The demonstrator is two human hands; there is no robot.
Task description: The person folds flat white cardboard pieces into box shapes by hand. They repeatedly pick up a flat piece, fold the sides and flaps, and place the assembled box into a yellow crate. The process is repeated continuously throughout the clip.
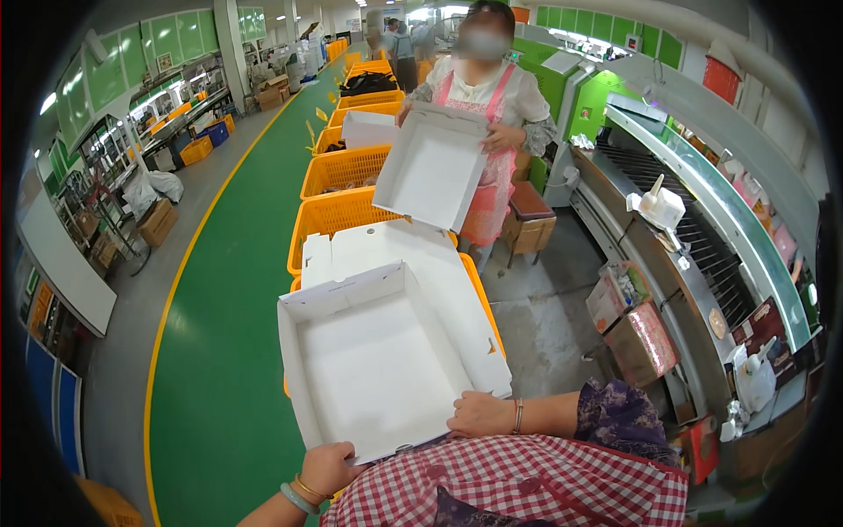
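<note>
A white open cardboard box lies tilted in front of me, its inside facing up and bare. My left hand grips its near left corner, the thumb over the edge. My right hand is closed on the near right corner, fingers curled at the rim. Beneath the box rest flat white cardboard sheets with slots and tabs, laid across a yellow crate. Across from me a person in a pink apron holds another white box with both hands, its inside turned toward me.
Yellow plastic crates run in a row away from me, beside a green walkway with a yellow line. On the right stands a machine with a roller conveyor, white squeeze bottles on its edge. A stool stands behind the person.
</note>
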